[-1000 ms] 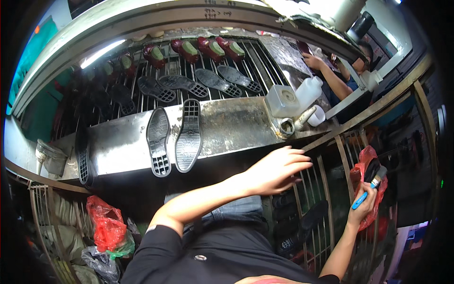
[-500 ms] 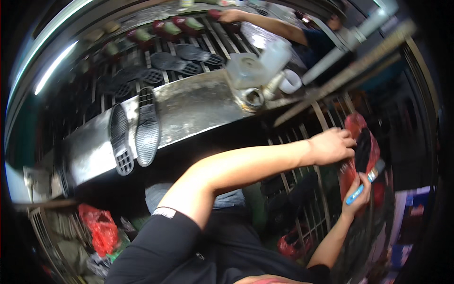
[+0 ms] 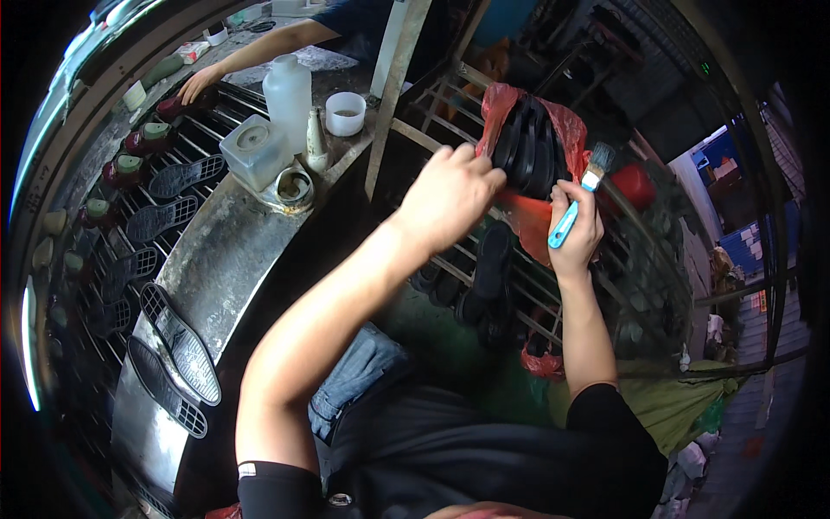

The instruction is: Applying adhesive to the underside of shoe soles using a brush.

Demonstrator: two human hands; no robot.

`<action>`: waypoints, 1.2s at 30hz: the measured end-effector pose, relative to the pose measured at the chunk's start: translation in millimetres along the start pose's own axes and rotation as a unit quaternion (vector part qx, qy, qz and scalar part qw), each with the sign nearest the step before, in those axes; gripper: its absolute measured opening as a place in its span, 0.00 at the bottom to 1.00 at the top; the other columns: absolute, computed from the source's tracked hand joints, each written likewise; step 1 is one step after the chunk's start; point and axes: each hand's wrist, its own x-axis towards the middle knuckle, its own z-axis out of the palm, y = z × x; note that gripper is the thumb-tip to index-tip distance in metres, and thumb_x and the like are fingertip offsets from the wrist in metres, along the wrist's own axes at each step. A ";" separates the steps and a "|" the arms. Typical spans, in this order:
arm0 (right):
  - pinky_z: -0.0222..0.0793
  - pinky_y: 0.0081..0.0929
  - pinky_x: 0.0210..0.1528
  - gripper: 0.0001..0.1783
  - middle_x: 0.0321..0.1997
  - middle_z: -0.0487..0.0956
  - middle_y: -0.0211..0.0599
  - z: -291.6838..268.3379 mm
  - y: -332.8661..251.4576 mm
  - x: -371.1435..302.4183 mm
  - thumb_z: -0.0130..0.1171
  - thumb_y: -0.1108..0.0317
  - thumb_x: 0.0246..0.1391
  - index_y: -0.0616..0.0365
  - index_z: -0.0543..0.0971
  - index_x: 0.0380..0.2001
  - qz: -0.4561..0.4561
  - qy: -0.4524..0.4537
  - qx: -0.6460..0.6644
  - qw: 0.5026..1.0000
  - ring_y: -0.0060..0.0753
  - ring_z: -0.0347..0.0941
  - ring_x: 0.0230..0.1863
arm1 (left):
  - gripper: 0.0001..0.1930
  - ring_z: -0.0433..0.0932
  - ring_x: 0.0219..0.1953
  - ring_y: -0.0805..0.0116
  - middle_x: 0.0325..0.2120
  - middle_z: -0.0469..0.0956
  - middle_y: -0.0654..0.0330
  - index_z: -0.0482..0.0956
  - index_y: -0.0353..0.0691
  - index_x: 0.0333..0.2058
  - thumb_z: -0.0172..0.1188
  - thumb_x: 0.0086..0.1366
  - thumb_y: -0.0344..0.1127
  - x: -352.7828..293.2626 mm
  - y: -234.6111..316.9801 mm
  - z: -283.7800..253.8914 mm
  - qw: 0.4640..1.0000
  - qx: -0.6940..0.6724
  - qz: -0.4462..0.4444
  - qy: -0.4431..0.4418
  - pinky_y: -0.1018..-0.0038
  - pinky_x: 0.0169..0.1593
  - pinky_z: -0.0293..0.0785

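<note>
A red plastic bag [image 3: 566, 130] gapes on the rack at the upper right, with several black shoe soles [image 3: 526, 147] standing close together in it. My left hand [image 3: 458, 192] is closed at the bag's left edge, fingers curled on the plastic; the exact grip is partly hidden. At the bag's right side, my right hand [image 3: 581, 229] grips a paintbrush [image 3: 565, 223] with a blue handle, its dark bristles pointing up and away. The thumb and fingers of that hand are against the bag's lower right edge.
Two black soles [image 3: 183, 346] lie on the metal bench [image 3: 220, 251] at left. More soles and dark red shoes [image 3: 125, 170] sit on the bars beyond. A square plastic container [image 3: 253, 156], bottle [image 3: 288, 99] and white cup [image 3: 346, 114] stand near the bench corner. A co-worker's hand [image 3: 201, 84] touches a shoe.
The view has turned right, bringing the bag nearer the middle. The bag's mouth is spread wider, and several soles show in it. The brush stays in my right hand.
</note>
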 end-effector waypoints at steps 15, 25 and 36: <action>0.76 0.51 0.60 0.30 0.56 0.84 0.60 61.9 -18.0 94.7 0.70 0.50 0.67 0.59 0.75 0.60 0.097 -0.123 -0.002 0.988 0.64 0.82 0.59 | 0.39 0.82 0.57 0.45 0.74 0.66 0.47 0.66 0.41 0.74 0.69 0.65 0.31 -137.6 36.7 3.5 0.960 -0.253 -0.110 -0.057 0.56 0.62 0.81; 0.72 0.56 0.63 0.47 0.60 0.81 0.69 61.3 -35.4 111.7 0.62 0.28 0.64 0.62 0.74 0.65 0.102 -0.266 -0.161 0.945 0.72 0.78 0.63 | 0.21 0.82 0.56 0.46 0.55 0.83 0.49 0.82 0.38 0.58 0.70 0.68 0.31 -349.4 11.8 -184.7 0.920 0.026 -0.374 0.110 0.56 0.63 0.77; 0.70 0.40 0.68 0.35 0.62 0.80 0.56 56.9 61.9 105.5 0.69 0.46 0.68 0.65 0.74 0.62 0.148 -0.206 -0.042 0.966 0.52 0.77 0.64 | 0.31 0.67 0.74 0.47 0.72 0.68 0.49 0.76 0.42 0.67 0.69 0.69 0.47 -452.2 23.1 -206.7 0.780 0.251 -0.573 0.023 0.29 0.76 0.52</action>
